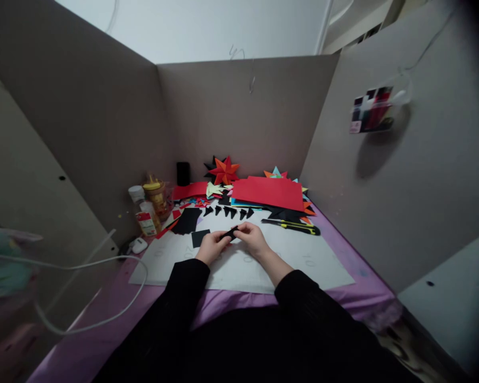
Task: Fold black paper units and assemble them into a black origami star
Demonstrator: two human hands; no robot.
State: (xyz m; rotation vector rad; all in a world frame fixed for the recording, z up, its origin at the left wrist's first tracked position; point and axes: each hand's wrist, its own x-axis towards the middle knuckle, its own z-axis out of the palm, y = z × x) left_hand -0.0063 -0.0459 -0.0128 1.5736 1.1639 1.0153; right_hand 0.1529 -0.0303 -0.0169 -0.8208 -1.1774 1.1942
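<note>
Between my two hands is a small folded piece of black paper (229, 234), held above a white sheet (239, 274). My left hand (212, 248) pinches its left end, and my right hand (252, 238) pinches the right end. A black paper square (200, 238) lies just left of my left hand. Beyond my hands runs a row of several small folded black paper pieces (226, 211). To the left rests a larger stack of black paper (187, 221). Right of my right hand lies a black and yellow utility knife (293, 226).
Red paper sheets (269, 192) are piled at the back, near a red-orange folded paper star (224, 171). Jars and bottles (156, 197) stand at left beside a white earbud case (138, 244). A white cable (104, 324) loops over the purple cloth (120, 298). Grey panels enclose three sides.
</note>
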